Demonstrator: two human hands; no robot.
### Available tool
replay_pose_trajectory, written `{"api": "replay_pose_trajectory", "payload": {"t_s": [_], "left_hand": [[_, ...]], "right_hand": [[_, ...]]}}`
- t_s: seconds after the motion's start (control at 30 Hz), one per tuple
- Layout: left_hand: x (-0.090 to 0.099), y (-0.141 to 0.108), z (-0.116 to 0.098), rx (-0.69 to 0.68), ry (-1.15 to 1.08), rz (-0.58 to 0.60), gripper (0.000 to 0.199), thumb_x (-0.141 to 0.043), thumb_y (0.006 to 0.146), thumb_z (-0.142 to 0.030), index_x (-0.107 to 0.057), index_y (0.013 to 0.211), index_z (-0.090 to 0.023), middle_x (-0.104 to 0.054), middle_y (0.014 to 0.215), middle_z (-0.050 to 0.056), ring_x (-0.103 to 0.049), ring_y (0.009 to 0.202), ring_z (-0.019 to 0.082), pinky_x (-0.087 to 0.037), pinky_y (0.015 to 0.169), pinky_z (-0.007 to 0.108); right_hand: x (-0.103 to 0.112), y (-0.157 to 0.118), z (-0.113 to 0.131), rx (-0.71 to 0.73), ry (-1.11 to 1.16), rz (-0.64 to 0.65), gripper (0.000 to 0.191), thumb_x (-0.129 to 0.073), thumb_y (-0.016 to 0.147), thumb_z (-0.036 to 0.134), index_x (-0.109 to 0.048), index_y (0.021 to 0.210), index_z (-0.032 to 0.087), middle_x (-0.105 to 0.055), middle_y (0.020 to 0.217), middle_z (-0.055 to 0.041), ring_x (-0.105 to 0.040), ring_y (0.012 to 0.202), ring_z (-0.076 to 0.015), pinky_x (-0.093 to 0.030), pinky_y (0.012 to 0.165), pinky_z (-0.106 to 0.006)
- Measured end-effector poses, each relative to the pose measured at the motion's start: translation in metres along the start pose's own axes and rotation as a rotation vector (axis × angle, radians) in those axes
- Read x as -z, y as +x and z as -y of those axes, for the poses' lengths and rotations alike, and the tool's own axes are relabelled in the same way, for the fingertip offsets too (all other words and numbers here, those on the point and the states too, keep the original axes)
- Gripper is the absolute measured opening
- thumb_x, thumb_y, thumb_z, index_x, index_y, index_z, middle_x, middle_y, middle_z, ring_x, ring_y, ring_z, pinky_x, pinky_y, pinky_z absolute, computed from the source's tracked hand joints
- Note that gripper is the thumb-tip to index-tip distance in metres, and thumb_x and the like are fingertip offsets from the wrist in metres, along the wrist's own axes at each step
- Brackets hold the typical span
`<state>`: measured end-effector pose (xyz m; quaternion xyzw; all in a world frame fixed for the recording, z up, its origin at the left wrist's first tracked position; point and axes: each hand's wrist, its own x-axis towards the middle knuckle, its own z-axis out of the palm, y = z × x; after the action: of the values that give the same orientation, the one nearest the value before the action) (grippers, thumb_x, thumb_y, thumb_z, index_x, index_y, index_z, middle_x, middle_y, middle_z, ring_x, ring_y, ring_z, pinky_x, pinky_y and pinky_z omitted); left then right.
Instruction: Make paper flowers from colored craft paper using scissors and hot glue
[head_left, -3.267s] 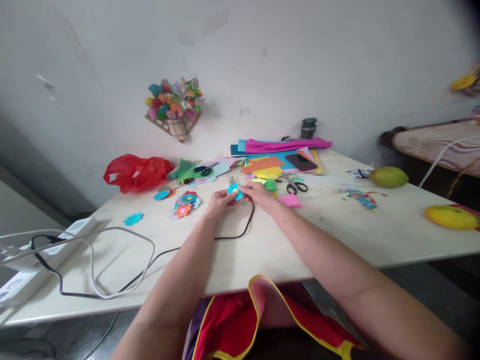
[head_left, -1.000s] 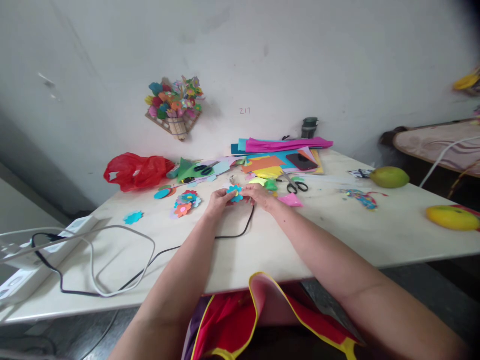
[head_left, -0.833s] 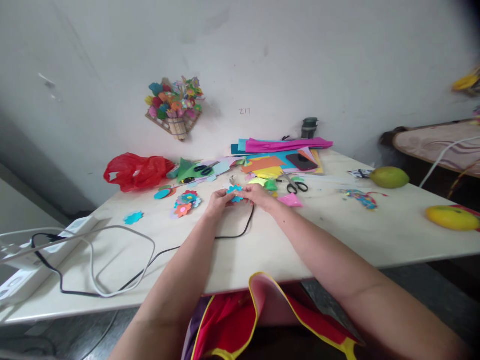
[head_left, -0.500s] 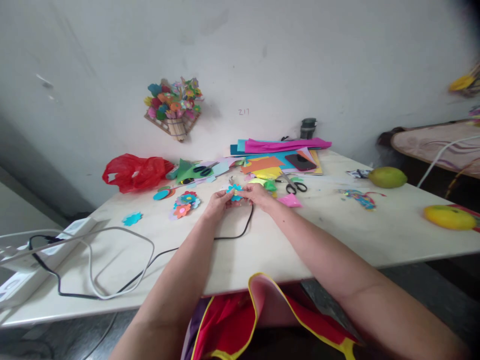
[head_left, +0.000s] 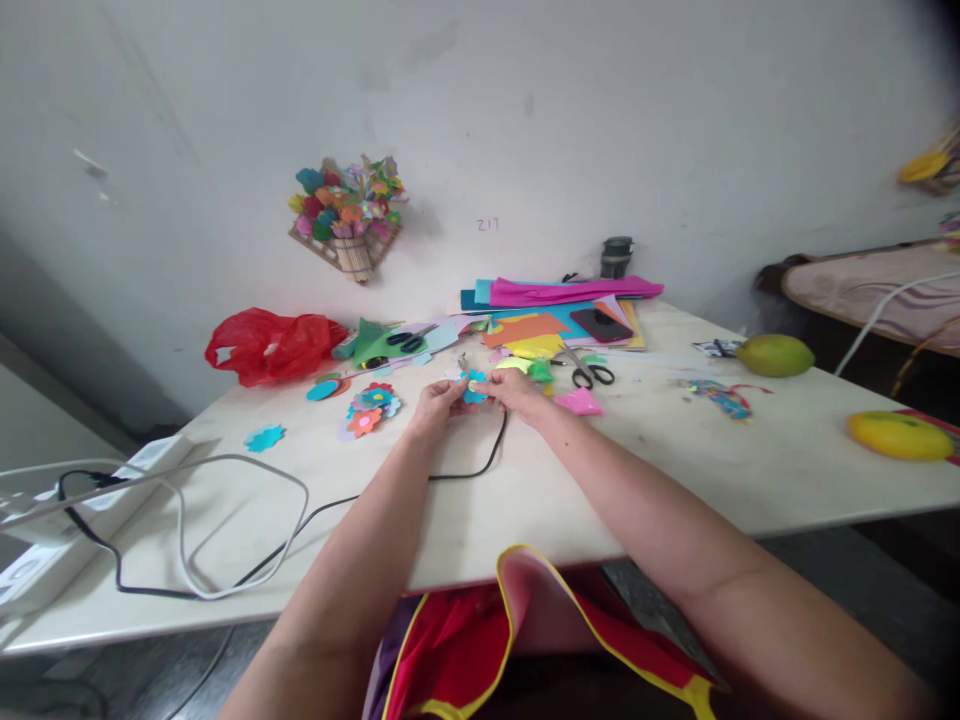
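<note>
- Grip: left hand (head_left: 437, 408) and right hand (head_left: 517, 390) both pinched, fingers closed on the bright blue, scallop-edged, paper-like flower (head_left: 473, 391), left at its 9 o'clock edge, right at its 3 o'clock. Small pale yellowish centre partly visible between the thumbs. Undersides of the fingers hidden.
- Location: flower sits over the middle of the pale, smooth-topped table (head_left: 517, 520). Clock readings below taken from it, 12 towards the wall.
- Risk, at grip: petals could crease or tear. Cause: thin sheet, two opposed pinches, uneven pull.
- Risk, at centre: pale piece could shift off-middle. Cause: sideways thumb pressure; whether it is stuck down, cannot tell.
- Just beside, 4 o'clock: thin black flexible cord (head_left: 495, 447) emerges near the right hand, then sweeps towards 8. A wrist or forearm could snag it and drag whatever it feeds; its near end is hidden.
- 3 o'clock, near: black-handled metal scissors (head_left: 590, 374) and crinkled pink plastic packet (head_left: 580, 402). A right hand swung wide could knock either.
- 9 o'clock, near: overlapping multicoloured paper-like flower cluster (head_left: 373, 408). Left elbow or sleeve-less forearm drifting outward could scatter it.
- Towards 8, well apart: long white plastic power strip (head_left: 154, 465). A cord tug could strain its plugs.
</note>
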<state>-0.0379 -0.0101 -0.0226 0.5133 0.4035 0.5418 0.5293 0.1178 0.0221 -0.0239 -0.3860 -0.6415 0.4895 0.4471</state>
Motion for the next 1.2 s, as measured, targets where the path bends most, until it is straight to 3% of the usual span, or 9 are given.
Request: {"api": "replay_pose_trajectory", "payload": {"t_s": [0.27,0.53,0.8,1.2], "left_hand": [[0.001,0.002,0.002,-0.016,0.047,-0.007,0.042,-0.072,0.058,-0.051,-0.053,0.062,-0.014,-0.06,0.059,0.002,-0.057,0.051,0.012,-0.048,0.057,0.027],[0.004,0.005,0.004,-0.048,0.059,-0.029,0.041,-0.072,0.058,-0.05,-0.054,0.064,-0.014,-0.061,0.061,0.001,-0.057,0.051,0.011,-0.048,0.056,0.026],[-0.002,0.0,0.0,-0.03,0.102,-0.033,0.041,-0.071,0.059,-0.053,-0.054,0.061,-0.015,-0.06,0.055,0.001,-0.054,0.047,0.011,-0.044,0.051,0.024],[0.0,0.001,0.001,-0.073,0.094,-0.093,0.044,-0.071,0.057,-0.054,-0.053,0.061,-0.015,-0.06,0.055,0.002,-0.055,0.048,0.011,-0.045,0.053,0.024]], "right_hand": [[-0.001,-0.001,0.004,-0.018,0.01,-0.032,0.037,-0.073,0.055,0.046,-0.051,0.052,0.016,-0.05,0.046,0.0028,-0.043,0.045,-0.0071,-0.028,0.036,-0.018],[0.004,-0.003,0.006,-0.049,0.082,0.053,0.038,-0.068,0.062,0.051,-0.059,0.065,0.015,-0.058,0.06,-0.0011,-0.05,0.05,-0.0085,-0.03,0.034,-0.017],[0.001,-0.005,0.008,-0.036,0.01,0.042,0.035,-0.074,0.054,0.044,-0.055,0.058,0.015,-0.052,0.052,0.003,-0.047,0.048,-0.0076,-0.029,0.034,-0.017],[0.005,-0.008,0.016,-0.079,0.116,0.061,0.029,-0.07,0.061,0.041,-0.059,0.062,0.014,-0.058,0.057,-0.0012,-0.051,0.05,-0.0087,-0.03,0.035,-0.017]]}}
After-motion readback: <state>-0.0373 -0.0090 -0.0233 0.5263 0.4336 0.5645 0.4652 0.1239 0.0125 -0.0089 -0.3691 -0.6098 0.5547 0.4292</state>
